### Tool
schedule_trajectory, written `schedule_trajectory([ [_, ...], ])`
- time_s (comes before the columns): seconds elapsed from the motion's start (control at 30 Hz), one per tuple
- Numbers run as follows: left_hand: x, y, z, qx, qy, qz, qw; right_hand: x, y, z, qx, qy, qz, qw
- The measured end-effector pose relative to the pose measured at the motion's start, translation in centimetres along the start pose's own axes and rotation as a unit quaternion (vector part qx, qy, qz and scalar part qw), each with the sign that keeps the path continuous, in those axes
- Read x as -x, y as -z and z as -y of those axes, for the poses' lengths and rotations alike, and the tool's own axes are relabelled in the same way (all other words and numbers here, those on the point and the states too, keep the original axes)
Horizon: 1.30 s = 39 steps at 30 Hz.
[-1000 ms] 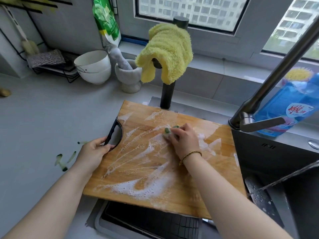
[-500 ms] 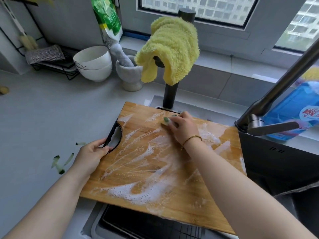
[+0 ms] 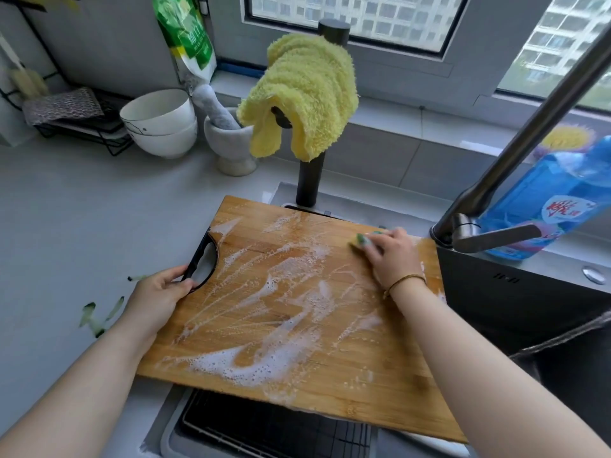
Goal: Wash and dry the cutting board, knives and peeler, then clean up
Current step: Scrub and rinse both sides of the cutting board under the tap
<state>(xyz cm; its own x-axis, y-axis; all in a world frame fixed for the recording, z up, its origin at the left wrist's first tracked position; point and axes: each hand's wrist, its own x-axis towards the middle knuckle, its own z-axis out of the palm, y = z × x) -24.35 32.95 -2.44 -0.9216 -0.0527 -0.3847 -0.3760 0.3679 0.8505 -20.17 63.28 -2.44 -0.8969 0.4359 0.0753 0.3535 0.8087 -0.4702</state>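
Soft daylight from the window point(image 3: 347, 18), wide-angle bending at edges.

cutting board point(image 3: 297, 342): jointed wood, wet, suds-streaked | handle rim point(image 3: 198, 259) in left grip point(image 3: 158, 292): black plastic | sponge point(image 3: 358, 241) under right grip point(image 3: 390, 256): soft | worktop point(image 3: 82, 226) left of left grip: smooth matt grey | towel point(image 3: 307, 94) beyond grips: fluffy cloth | faucet point(image 3: 529, 133): brushed metal

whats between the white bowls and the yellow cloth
In the head view, a stone mortar with its pestle stands between the white bowls and the yellow cloth.
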Motion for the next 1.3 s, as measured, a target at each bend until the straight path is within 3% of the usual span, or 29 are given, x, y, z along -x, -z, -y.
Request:
schedule_trajectory([
  [0.17, 0.0, 0.6, -0.2, 0.008, 0.006, 0.008, 1.000, 0.3, 1.6, -3.1, -0.011, -0.154, -0.077, 0.985],
  [0.23, -0.1, 1.4, -0.5, 0.006, 0.008, 0.007, 1.000, 0.7, 1.0, -2.5, -0.016, -0.151, -0.069, 0.986],
  [0.37, -0.2, 3.0, -0.7, -0.008, 0.011, 0.007, 1.000, 1.0, 0.9, -1.8, 0.008, -0.062, -0.013, 0.998],
  [0.53, -0.4, 3.1, -0.4, -0.010, 0.015, 0.003, 1.000, -1.2, 1.6, -1.6, 0.019, -0.190, -0.058, 0.980],
  [0.6, -0.5, 3.1, -0.4, -0.004, 0.012, 0.003, 1.000, -0.5, 0.7, 0.3, 0.032, -0.163, -0.045, 0.985],
  [0.73, -0.6, 3.1, -0.3, 0.001, 0.010, 0.000, 1.000, 2.3, -1.3, 2.6, 0.002, 0.031, 0.018, 0.999],
  [0.8, -0.7, 3.0, -0.2, 0.005, 0.007, -0.001, 1.000, 2.5, -0.6, 1.4, 0.004, 0.019, 0.004, 1.000],
  [0.93, -0.6, 2.9, -0.1, 0.008, 0.001, -0.006, 1.000, 3.0, 1.1, -1.0, -0.006, -0.134, -0.065, 0.989],
  [1.0, -0.6, 2.9, -0.2, 0.003, -0.002, -0.010, 1.000, 4.3, 0.6, 0.0, -0.011, -0.108, -0.044, 0.993],
  [1.13, -0.6, 2.9, -0.2, 0.006, -0.006, -0.011, 1.000, 7.6, -0.5, 1.7, -0.009, 0.024, 0.034, 0.999],
  [1.3, -0.7, 2.9, 0.1, 0.001, -0.010, -0.011, 1.000, 7.2, 1.8, -1.8, -0.021, -0.140, -0.053, 0.989],
])
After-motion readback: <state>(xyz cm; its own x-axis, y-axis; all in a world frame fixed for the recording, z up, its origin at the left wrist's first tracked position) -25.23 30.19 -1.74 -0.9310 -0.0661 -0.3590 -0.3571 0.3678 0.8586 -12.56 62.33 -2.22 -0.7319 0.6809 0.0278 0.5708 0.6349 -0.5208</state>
